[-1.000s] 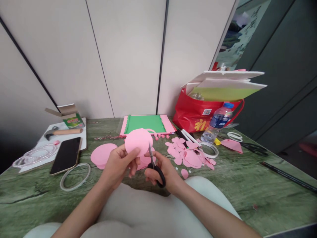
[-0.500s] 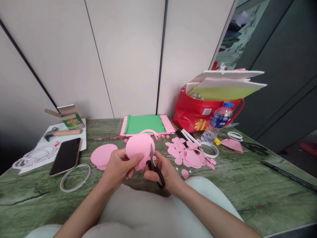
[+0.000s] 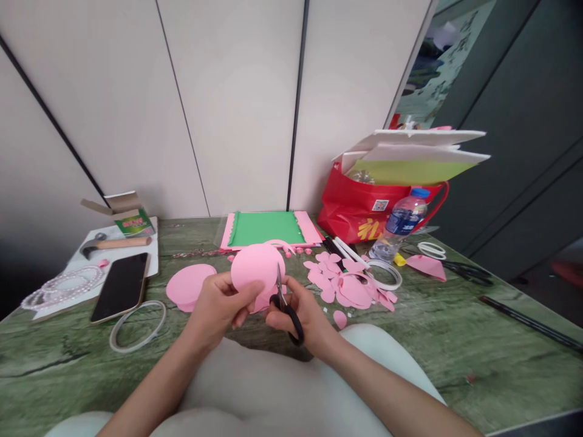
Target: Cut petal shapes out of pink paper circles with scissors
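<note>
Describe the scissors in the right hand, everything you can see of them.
The scissors have black handles, plastic by the look of them, and slim, shiny grey metal blades. The right hand grips them by the handles, partly hiding these, with the tips pointing up and away from the person. They are held in the air above the green table. One blade shows in front of the right edge of a pink paper circle; how wide the blades are parted is hard to tell.

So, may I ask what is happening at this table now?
The left hand holds a pink paper circle, and the right hand holds scissors with the blades at its right edge. More pink circles lie to the left, and pink cut-outs to the right.
</note>
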A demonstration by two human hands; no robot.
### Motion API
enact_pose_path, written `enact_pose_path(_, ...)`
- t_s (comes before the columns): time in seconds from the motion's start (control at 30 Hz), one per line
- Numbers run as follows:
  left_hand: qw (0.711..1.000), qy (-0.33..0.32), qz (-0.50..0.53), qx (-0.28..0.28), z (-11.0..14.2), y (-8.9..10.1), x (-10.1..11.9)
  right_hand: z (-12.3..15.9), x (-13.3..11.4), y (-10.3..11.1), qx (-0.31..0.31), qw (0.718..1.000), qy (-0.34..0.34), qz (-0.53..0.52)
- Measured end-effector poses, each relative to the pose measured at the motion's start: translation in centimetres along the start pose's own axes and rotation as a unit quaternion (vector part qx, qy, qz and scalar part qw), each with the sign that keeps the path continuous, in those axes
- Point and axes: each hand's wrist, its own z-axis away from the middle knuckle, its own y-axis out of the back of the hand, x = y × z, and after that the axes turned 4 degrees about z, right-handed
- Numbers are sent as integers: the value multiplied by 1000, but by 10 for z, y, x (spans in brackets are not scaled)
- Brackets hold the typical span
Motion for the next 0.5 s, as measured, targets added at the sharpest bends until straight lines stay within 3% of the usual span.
enact_pose_path(0.27, 1000, -1, 7, -5, 1, -1, 1, 0, 0, 1, 5, 1000, 1, 7)
enact_pose_path(0.5, 1000, -1, 12, -1, 0, -1, 2, -1, 2, 1, 25, 997, 1, 73)
